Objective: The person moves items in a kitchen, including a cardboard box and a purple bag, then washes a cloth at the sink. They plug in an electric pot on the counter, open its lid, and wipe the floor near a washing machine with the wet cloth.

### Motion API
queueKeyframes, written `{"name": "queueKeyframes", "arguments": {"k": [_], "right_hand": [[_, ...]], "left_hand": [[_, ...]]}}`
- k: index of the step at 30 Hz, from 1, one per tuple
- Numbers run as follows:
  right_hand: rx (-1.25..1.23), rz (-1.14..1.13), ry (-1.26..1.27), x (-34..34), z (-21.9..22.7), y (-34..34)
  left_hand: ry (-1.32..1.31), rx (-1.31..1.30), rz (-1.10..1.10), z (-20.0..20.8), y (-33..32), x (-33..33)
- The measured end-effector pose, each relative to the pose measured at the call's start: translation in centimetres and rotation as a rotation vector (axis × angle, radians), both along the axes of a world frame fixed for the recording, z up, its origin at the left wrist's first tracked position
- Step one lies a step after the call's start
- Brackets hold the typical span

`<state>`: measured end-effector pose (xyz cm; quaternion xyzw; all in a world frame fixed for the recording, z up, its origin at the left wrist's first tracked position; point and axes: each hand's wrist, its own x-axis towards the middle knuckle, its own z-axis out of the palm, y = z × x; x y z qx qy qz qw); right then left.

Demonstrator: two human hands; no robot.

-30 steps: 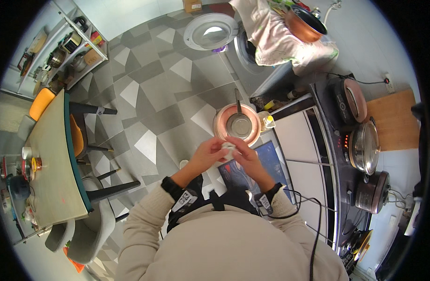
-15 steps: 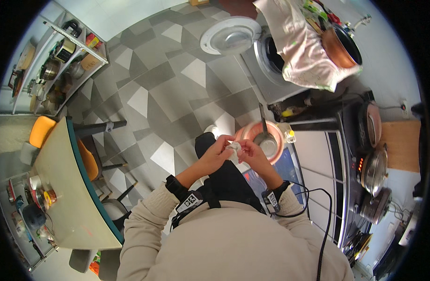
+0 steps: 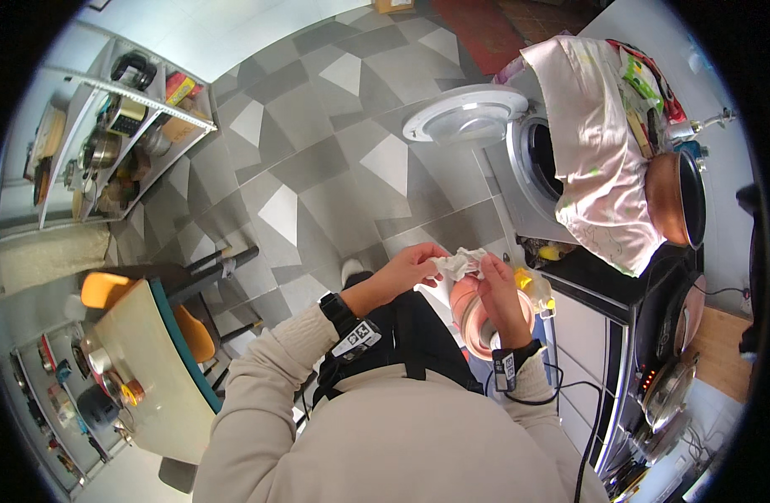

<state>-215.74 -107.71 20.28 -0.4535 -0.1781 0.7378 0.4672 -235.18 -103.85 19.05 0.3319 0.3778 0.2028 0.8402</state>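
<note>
A crumpled white tissue is stretched between my two hands in front of my body. My left hand pinches its left end, with the fingers closed. My right hand grips the right end between thumb and fingers. Just below lies a pink round tub, partly covered by my right hand and wrist; what is inside it is mostly hidden.
To the right, a black-topped counter carries pots and a lidded pan. Ahead on the right stands a washing machine with its round door swung open, a pink cloth and copper-coloured pot on top. A table and shelves are at left.
My hands have moved a little forward and right and drawn apart. The tissue, a small wad before, now spans wider between them. The whole view has shifted, showing more of the washing machine.
</note>
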Motion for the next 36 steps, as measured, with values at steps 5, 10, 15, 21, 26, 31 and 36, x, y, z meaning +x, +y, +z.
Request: {"name": "queueKeyframes", "arguments": {"k": [5,10,15,21,26,31,36], "right_hand": [[-0.014,-0.363,-0.083,-0.6,-1.7,4.9],[-0.086,-0.653,-0.146,-1.0,-4.6,10.2],[-0.207,-0.694,-0.253,-0.4,-7.1,13.3],[-0.294,-0.689,-0.293,2.0,-10.8,14.2],[-0.393,-0.538,-0.326,5.1,-16.1,17.2],[-0.364,-0.498,-0.342,7.1,-19.4,21.3],[-0.451,-0.545,-0.348,6.7,-21.6,23.7]], "left_hand": [[-0.029,-0.083,-0.192,-2.9,7.4,1.1],[0.024,-0.062,-0.526,-7.0,14.8,2.4],[-0.046,-0.415,-0.218,-16.0,21.0,3.4],[-0.526,-0.708,0.276,-24.0,29.6,5.7],[0.039,-0.604,0.451,-22.1,33.1,5.6],[0.226,-0.351,0.403,-21.2,35.9,4.8],[0.459,-0.06,0.111,-21.2,39.4,2.4]]}}
